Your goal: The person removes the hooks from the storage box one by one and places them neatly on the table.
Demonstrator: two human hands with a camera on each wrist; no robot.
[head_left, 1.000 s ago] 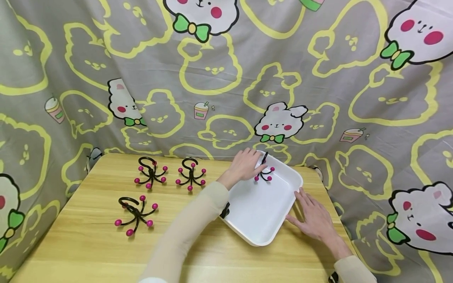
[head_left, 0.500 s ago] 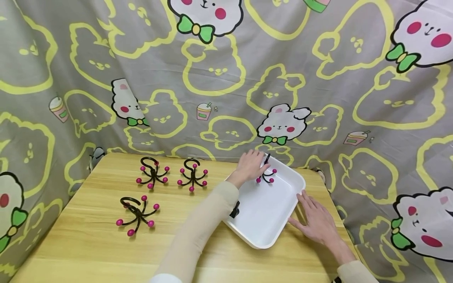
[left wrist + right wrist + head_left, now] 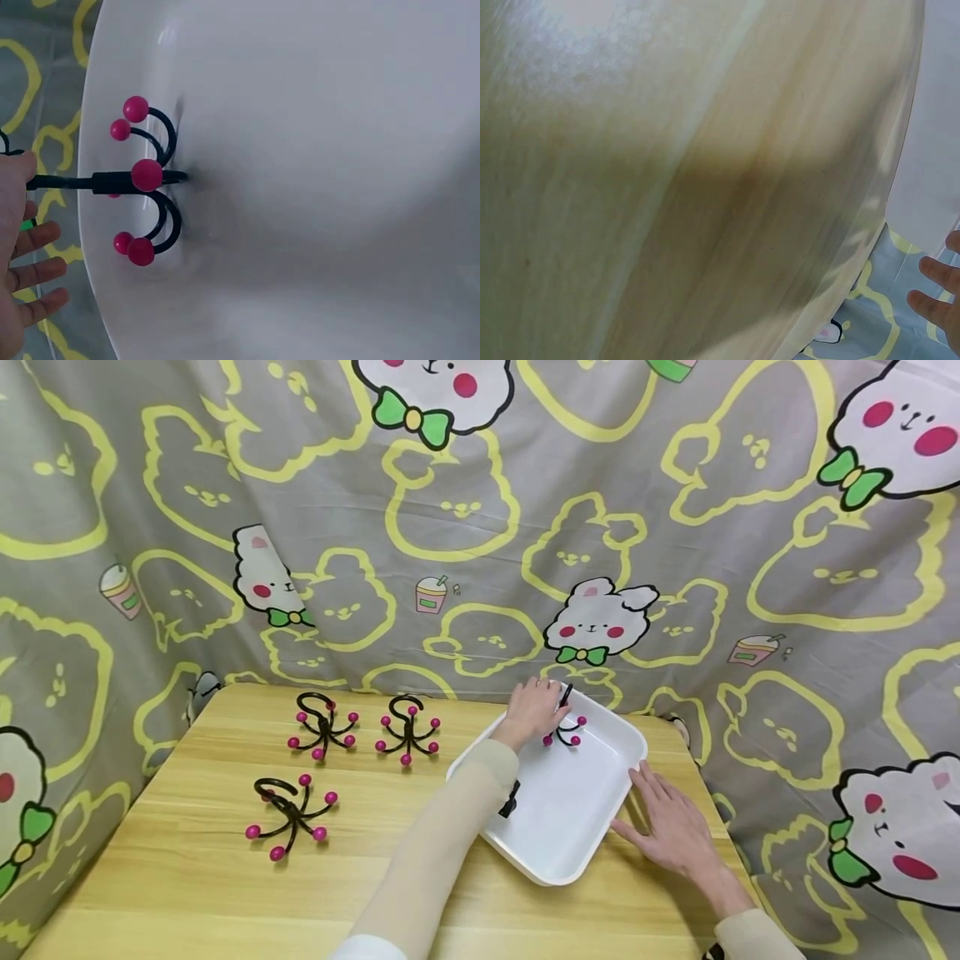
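A white rectangular tray (image 3: 551, 872) sits turned at an angle on the wooden table. In its far corner stands a black claw massager (image 3: 161, 180), its curved prongs tipped with pink balls. My left hand (image 3: 531, 712) reaches over the tray's far left side; thumb and index finger appear to pinch the massager's handle, while the other fingers spread loosely. Part of the handle is hidden behind the thumb. At the tray's right rim, the fingertips of my right hand (image 3: 667, 827) rest against the wall, fingers fairly straight and holding nothing.
Three more claw massagers lie on the table's left: one at the back left (image 3: 324, 727), another beside it (image 3: 408, 735), a third nearer the front (image 3: 292, 814). A patterned grey curtain (image 3: 457, 539) hangs behind and around the table (image 3: 225, 893).
My left forearm and hand have swung slightly right over the tray. The massager in the tray, the tray itself and my right hand keep their places; the view shifts a little.
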